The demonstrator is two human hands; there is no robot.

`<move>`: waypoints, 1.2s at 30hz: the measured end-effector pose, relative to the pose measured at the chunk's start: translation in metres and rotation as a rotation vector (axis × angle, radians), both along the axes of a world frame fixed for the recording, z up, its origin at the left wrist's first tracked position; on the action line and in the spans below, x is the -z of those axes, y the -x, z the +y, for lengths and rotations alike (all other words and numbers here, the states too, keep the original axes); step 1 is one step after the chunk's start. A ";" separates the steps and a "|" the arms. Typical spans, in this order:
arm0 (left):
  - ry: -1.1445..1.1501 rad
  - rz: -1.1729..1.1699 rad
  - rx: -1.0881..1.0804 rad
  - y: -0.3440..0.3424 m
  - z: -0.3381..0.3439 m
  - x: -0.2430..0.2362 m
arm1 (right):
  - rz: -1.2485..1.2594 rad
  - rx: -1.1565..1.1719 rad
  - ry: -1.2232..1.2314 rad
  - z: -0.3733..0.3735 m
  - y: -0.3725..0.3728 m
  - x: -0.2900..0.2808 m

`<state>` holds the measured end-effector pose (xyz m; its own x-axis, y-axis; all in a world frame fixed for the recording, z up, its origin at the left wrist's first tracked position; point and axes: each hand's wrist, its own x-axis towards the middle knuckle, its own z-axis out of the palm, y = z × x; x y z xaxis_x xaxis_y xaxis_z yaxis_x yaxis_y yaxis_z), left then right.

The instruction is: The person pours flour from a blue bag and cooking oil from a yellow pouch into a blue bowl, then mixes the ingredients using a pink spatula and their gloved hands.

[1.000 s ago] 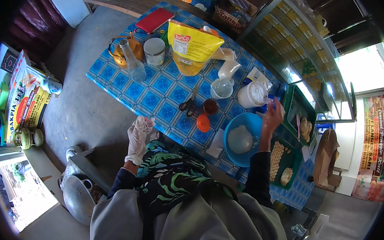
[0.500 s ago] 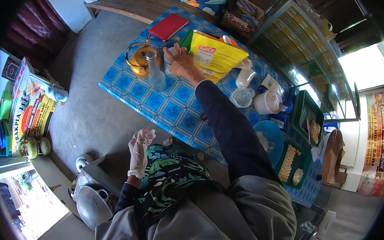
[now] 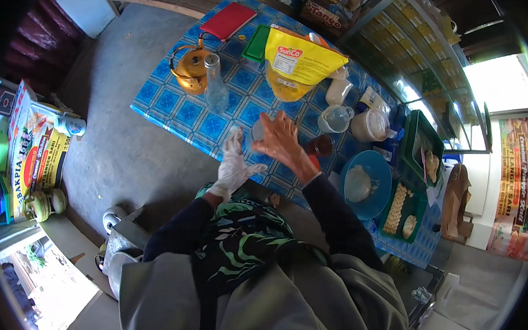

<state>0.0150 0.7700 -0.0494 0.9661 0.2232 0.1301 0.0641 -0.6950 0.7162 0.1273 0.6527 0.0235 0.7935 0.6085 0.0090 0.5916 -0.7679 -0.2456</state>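
Kettle (image 3: 189, 74), upright bottle (image 3: 216, 96), gloved left hand (image 3: 234, 165) open with fingers extended, jar (image 3: 255, 131) between the hands, just beside the left, contact unclear, bare right hand (image 3: 282, 141) gripping and partly covering it, blue bowl (image 3: 382, 189) farther right.

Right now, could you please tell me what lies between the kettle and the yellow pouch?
In the head view, the glass bottle stands beside the kettle, then tablecloth, with a green item by the yellow pouch.

Daylight burns out the left opening (image 3: 57, 292) and right opening (image 3: 501, 84), glare spots the glass display cabinet (image 3: 411, 50), and fisheye distortion curves the dark-rimmed edges.
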 end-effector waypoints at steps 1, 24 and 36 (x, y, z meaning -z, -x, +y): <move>0.001 0.005 0.008 -0.007 -0.008 0.010 | 0.109 0.056 -0.038 -0.002 0.012 -0.004; 0.080 0.031 0.256 -0.030 -0.006 0.042 | 0.096 -0.864 0.037 -0.030 -0.022 -0.031; 0.100 -0.023 0.284 -0.034 -0.003 0.051 | 0.200 -0.576 0.226 -0.015 -0.018 -0.037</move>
<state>0.0493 0.7672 -0.1001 0.9888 -0.0423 0.1434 -0.1393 -0.6091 0.7808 0.1452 0.6375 0.0606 0.3129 0.9064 -0.2837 0.8835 -0.3874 -0.2633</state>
